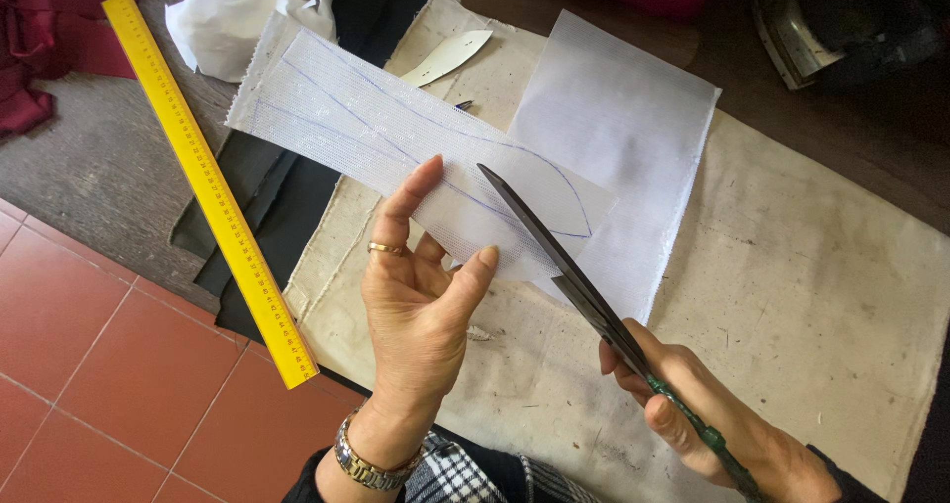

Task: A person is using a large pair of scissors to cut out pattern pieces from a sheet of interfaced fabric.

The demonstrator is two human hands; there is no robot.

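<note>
Holding: left hand (421, 285) pinches white mesh strip (396, 142), raised at 12 o'clock
Cutting: right hand (693, 404) closed on black scissors (564, 266), blades in strip
Beside: yellow ruler (208, 182), 9 o'clock

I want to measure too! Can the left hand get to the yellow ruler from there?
Probably yes, once it lets go. The left hand is holding the white mesh strip, and the yellow ruler lies uncovered just to its left with nothing between them.

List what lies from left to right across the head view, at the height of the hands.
Red tiled floor → yellow ruler → left hand holding the white mesh strip → scissors → right hand → stained canvas cloth.
</note>
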